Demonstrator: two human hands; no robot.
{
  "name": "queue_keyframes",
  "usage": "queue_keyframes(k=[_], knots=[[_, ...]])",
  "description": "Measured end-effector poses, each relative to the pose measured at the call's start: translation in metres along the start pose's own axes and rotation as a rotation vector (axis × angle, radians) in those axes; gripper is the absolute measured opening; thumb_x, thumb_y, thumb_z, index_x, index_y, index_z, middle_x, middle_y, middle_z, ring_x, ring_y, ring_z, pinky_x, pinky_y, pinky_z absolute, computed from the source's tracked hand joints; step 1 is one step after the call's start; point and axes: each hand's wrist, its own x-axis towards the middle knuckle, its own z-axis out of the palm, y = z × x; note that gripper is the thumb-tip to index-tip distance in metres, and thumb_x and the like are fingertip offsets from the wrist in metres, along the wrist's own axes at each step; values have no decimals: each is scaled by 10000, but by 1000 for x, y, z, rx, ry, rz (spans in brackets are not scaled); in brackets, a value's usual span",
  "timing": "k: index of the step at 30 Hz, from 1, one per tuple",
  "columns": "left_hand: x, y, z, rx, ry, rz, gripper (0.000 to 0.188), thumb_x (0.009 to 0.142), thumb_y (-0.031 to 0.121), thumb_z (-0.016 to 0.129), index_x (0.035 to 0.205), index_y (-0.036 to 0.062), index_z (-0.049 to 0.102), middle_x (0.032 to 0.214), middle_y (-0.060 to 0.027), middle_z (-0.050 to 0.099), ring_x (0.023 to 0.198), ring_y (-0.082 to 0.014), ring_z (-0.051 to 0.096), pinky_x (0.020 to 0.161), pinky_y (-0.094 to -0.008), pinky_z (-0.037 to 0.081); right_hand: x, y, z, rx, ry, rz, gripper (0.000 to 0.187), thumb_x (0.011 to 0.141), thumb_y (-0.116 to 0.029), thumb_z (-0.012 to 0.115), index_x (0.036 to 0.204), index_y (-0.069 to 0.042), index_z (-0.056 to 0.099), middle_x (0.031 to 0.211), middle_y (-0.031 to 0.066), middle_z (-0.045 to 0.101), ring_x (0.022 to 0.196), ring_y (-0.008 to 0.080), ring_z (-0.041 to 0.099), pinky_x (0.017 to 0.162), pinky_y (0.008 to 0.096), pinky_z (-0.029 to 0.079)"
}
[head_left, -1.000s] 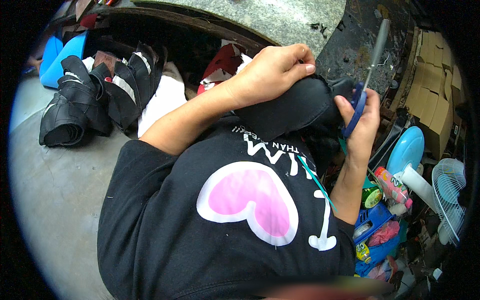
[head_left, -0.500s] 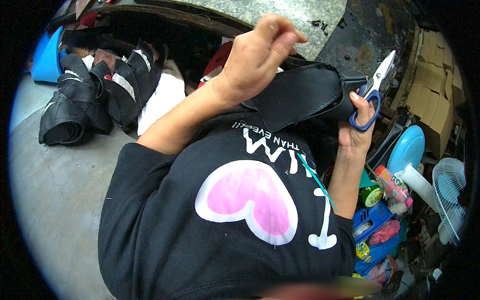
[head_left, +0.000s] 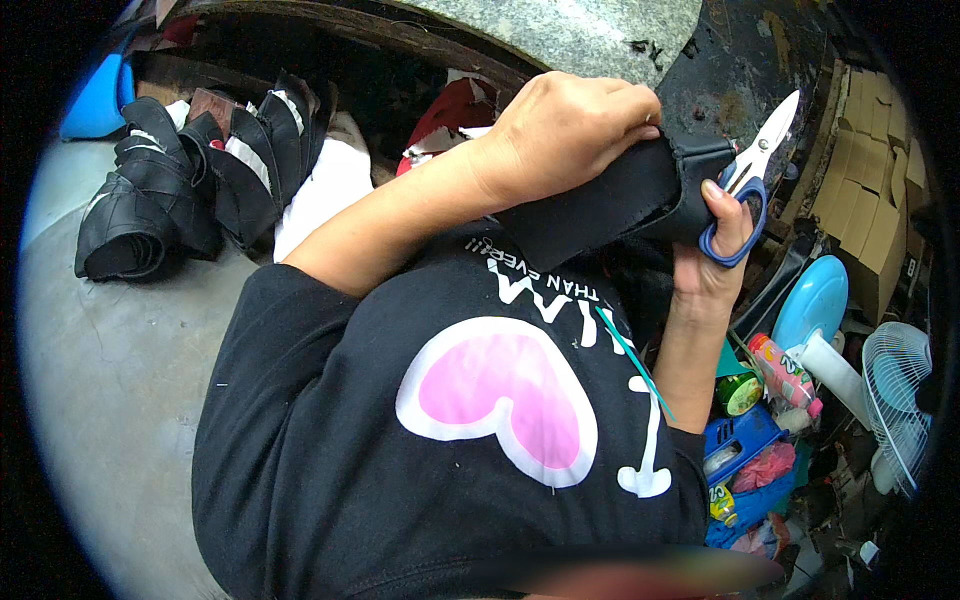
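My right hand (head_left: 715, 235) is closed around the blue handle of a pair of scissors (head_left: 755, 165), whose blades point up and away. The same hand grips the end of a black stitched piece (head_left: 590, 205), which looks like leather or fabric and lies across the front of my body. My left hand (head_left: 575, 135) reaches over this piece from the left. Its fingers are pinched together at the piece's far edge and cover part of it. What is between those fingertips is too small or hidden to make out.
Rolled and bundled black pieces (head_left: 150, 210) lie on the grey surface (head_left: 110, 380) at left, near white cloth (head_left: 325, 180). A speckled slab (head_left: 600, 35) is at the far side. To the right are cartons (head_left: 860, 190), a fan (head_left: 895, 385), a pink bottle (head_left: 780, 370) and a blue basket (head_left: 740, 435).
My left hand has come down and to the right, from above the black piece to its far edge. The scissors and my right hand have barely moved.
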Motion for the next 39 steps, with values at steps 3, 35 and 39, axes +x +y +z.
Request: queue_keyframes(k=[3, 35, 39], knots=[[1, -4, -2, -21, 94, -120, 114, 886, 116, 670, 928, 25, 616, 755, -124, 659, 662, -219, 674, 597, -294, 521, -1, 3, -2, 76, 25, 49, 317, 810, -68, 627, 1121, -15, 594, 1059, 122, 674, 947, 253, 681, 883, 405, 561], [0, -20, 3, -558, -82, -737, 215, 901, 202, 607, 939, -2, 665, 740, -50, 642, 694, -98, 589, 657, -277, 483, -28, -29, -11, -754, 51, -445, 444, 867, -330, 726, 1048, -5, 484, 815, 61, 571, 663, 116, 553, 599, 220, 437], [0, -16, 3, -598, -116, -739, 183, 936, 174, 593, 913, -2, 638, 762, 30, 604, 688, -39, 529, 636, -212, 440, -68, -47, -18, -616, -434, 163, 757, 794, -713, 599, 980, 15, 510, 621, 56, 559, 513, 110, 532, 478, 197, 367]])
